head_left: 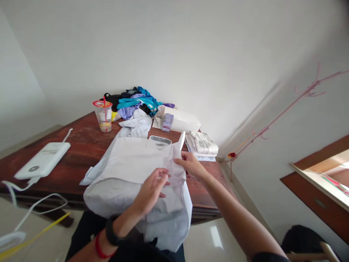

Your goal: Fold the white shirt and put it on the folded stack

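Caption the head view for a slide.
Right hand holds a white shirt, left hand over it; folded clothes, a cup and a clothes heap share the table.

The single view looks from the person's head, forward and down across the near edge of the table (81, 136) to the wall (177, 54) behind it. It sits close: both forearms (234, 211) run in from the bottom, and the shirt (128, 156) lies just below mid-frame. The field is wide, taking in the table's left and right edges, floor (201, 240) below the near edge, and a slanting rack (289, 96) beyond the right edge.
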The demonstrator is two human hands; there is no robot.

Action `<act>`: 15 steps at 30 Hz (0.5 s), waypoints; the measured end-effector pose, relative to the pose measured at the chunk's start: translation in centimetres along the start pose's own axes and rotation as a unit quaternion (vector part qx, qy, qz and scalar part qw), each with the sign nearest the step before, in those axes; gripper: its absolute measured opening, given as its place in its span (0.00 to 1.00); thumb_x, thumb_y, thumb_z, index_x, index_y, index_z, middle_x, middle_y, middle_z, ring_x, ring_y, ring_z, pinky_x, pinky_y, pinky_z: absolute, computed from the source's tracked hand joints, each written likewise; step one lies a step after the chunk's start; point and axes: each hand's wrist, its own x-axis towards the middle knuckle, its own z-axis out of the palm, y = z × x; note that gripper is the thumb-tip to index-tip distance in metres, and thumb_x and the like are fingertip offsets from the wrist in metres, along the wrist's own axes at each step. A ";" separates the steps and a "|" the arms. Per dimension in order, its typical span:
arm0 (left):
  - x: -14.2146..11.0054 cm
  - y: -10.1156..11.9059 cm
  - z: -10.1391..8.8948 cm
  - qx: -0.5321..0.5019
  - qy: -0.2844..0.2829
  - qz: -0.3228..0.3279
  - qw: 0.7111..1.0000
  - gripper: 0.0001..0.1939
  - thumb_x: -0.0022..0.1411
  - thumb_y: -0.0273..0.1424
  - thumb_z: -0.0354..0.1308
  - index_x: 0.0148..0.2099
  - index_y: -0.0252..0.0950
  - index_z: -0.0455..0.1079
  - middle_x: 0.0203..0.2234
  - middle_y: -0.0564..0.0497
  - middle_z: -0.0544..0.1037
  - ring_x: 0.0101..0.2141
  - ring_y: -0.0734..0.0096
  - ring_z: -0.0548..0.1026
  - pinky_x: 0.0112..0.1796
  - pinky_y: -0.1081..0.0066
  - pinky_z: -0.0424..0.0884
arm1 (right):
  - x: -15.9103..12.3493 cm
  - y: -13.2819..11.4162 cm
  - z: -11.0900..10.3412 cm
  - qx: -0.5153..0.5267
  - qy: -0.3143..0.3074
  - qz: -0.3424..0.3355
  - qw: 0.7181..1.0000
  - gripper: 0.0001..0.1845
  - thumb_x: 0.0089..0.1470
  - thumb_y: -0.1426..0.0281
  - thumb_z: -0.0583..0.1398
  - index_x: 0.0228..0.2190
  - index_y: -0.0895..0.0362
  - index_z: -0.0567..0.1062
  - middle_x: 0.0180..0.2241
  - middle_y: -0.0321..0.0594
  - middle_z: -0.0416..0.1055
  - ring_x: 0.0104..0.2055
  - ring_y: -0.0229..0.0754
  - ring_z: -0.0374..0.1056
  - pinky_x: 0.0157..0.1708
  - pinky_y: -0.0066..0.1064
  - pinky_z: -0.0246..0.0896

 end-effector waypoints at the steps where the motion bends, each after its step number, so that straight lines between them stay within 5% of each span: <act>1: 0.6 0.3 -1.2 -0.055 0.005 -0.027 0.998 0.26 0.67 0.52 0.55 0.59 0.41 0.66 0.56 0.43 0.75 0.52 0.55 0.76 0.37 0.68 0.75 | 0.7 -0.2 1.3 -0.024 -0.004 0.001 1.000 0.10 0.53 0.65 0.64 0.27 0.56 0.71 0.17 0.27 0.63 0.14 0.31 0.58 0.13 0.22 0.48; 4: 2.3 0.4 -3.7 -0.194 -0.031 -0.100 0.975 0.26 0.67 0.52 0.56 0.59 0.42 0.66 0.52 0.45 0.76 0.50 0.59 0.76 0.42 0.65 0.75 | 2.4 0.1 4.9 -0.071 -0.006 0.012 0.997 0.15 0.53 0.67 0.64 0.23 0.53 0.63 0.14 0.25 0.60 0.13 0.33 0.61 0.12 0.22 0.51; 8: 4.6 -0.6 -4.6 -0.230 -0.067 -0.118 0.964 0.19 0.65 0.45 0.61 0.46 0.34 0.73 0.31 0.49 0.77 0.32 0.67 0.76 0.34 0.69 0.73 | 2.5 1.9 7.9 -0.050 -0.058 0.009 0.997 0.12 0.56 0.67 0.63 0.27 0.53 0.64 0.17 0.28 0.67 0.17 0.38 0.69 0.16 0.25 0.60; 12: 6.2 -1.5 -4.7 -0.227 -0.071 -0.124 0.963 0.10 0.61 0.32 0.64 0.42 0.32 0.73 0.29 0.50 0.77 0.27 0.71 0.73 0.31 0.71 0.71 | -0.2 3.6 7.9 -0.057 -0.057 -0.060 0.995 0.05 0.56 0.70 0.64 0.35 0.56 0.72 0.27 0.33 0.73 0.27 0.37 0.72 0.28 0.28 0.66; 15: 6.7 -1.7 -5.0 -0.180 -0.054 -0.149 0.971 0.15 0.58 0.29 0.64 0.49 0.33 0.73 0.31 0.48 0.80 0.30 0.64 0.77 0.31 0.68 0.73 | -3.5 4.5 6.6 -0.080 -0.026 -0.093 0.992 0.05 0.58 0.69 0.63 0.37 0.56 0.76 0.32 0.36 0.74 0.33 0.38 0.70 0.33 0.28 0.64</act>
